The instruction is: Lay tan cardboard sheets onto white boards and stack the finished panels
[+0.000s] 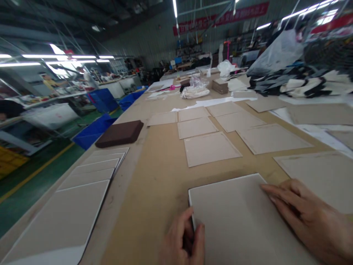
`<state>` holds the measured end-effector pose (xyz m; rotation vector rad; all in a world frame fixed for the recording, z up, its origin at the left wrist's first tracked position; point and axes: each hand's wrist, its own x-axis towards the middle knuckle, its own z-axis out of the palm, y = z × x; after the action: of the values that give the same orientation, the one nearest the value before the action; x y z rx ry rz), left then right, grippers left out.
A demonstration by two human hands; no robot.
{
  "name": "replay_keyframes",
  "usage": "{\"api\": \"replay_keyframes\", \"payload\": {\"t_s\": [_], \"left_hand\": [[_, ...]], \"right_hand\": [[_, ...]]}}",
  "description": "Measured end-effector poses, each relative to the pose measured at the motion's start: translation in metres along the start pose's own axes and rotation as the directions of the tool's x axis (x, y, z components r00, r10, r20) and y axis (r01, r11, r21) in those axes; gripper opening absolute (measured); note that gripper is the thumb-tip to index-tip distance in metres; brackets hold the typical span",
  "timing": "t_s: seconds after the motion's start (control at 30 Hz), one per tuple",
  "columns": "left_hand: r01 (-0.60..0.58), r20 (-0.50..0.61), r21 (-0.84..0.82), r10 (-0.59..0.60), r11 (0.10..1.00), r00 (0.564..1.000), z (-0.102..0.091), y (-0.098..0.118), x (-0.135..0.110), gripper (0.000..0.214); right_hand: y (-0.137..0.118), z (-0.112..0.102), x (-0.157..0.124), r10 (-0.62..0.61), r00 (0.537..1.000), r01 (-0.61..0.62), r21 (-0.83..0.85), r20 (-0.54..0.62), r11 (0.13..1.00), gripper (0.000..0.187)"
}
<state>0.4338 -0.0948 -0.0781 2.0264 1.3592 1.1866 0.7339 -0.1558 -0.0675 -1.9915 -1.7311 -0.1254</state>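
A flat beige rectangular panel [239, 217] with a white border and a dark edge lies on the table in front of me, its near end cut off by the frame. My left hand [183, 237] grips its left edge, thumb on top and fingers at the side. Along the right edge, my right hand [309, 217] holds the panel with fingertips pressed together near the far right corner. The undersides of both grips are hidden. At left lies an overlapping row of similar white-edged panels [68, 213].
Several loose beige sheets [211, 147] lie spread beyond the panel. A dark brown padded block [120, 133] sits by the table's left edge, near a blue bin [95, 130]. Fabric scraps [303, 82] are heaped at far right. People work at benches in the left background.
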Motion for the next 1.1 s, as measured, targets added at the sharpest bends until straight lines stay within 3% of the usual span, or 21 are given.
{"api": "replay_keyframes", "payload": {"t_s": [0.07, 0.13, 0.2, 0.27, 0.33, 0.4, 0.53, 0.7, 0.9, 1.0, 1.1], "left_hand": [[0.0, 0.015, 0.066, -0.001, 0.998, 1.0, -0.003, 0.001, 0.003, 0.042], [-0.152, 0.039, 0.157, 0.147, 0.976, 0.988, -0.007, 0.005, 0.008, 0.043], [-0.398, 0.114, 0.202, 0.382, 0.895, 0.917, -0.011, 0.01, 0.016, 0.036], [-0.585, 0.246, 0.186, 0.539, 0.789, 0.805, -0.014, 0.018, 0.023, 0.037], [-0.66, 0.388, 0.207, 0.558, 0.722, 0.733, -0.017, 0.027, 0.028, 0.034], [-0.693, 0.486, 0.281, 0.524, 0.664, 0.7, -0.019, 0.034, 0.029, 0.033], [-0.764, 0.512, 0.371, 0.57, 0.528, 0.642, -0.021, 0.031, 0.023, 0.058], [-0.763, 0.487, 0.336, 0.592, 0.552, 0.643, -0.021, 0.021, 0.022, 0.057], [-0.747, 0.376, 0.312, 0.646, 0.587, 0.665, -0.021, 0.026, 0.021, 0.06], [-0.745, 0.362, 0.305, 0.651, 0.593, 0.667, -0.019, 0.028, 0.021, 0.061], [-0.749, 0.344, 0.296, 0.666, 0.593, 0.662, -0.016, 0.025, 0.019, 0.063]], "right_hand": [[-0.005, -0.002, 0.004, -0.174, 0.984, 0.175, -0.058, 0.028, 0.983, 0.038], [-0.015, -0.008, 0.01, -0.322, 0.944, 0.328, -0.1, 0.075, 0.939, 0.049], [-0.03, -0.016, 0.017, -0.383, 0.913, 0.403, -0.161, 0.142, 0.901, 0.055], [-0.049, -0.024, 0.023, -0.382, 0.895, 0.43, -0.214, 0.231, 0.877, 0.054], [-0.071, -0.029, 0.025, -0.373, 0.875, 0.44, -0.186, 0.308, 0.879, 0.044], [-0.087, -0.031, 0.025, -0.397, 0.846, 0.449, -0.075, 0.355, 0.89, 0.034], [-0.089, -0.033, 0.019, -0.383, 0.852, 0.422, -0.033, 0.356, 0.906, 0.032], [-0.043, -0.038, 0.004, -0.311, 0.904, 0.36, -0.129, 0.292, 0.924, 0.037], [0.002, -0.045, 0.016, -0.063, 0.958, 0.069, -0.013, 0.278, 0.998, 0.042], [0.005, -0.045, 0.038, 0.071, 0.945, -0.115, 0.122, 0.318, 0.986, 0.05], [0.003, -0.039, 0.055, 0.09, 0.913, -0.205, 0.256, 0.399, 0.945, 0.053]]}}
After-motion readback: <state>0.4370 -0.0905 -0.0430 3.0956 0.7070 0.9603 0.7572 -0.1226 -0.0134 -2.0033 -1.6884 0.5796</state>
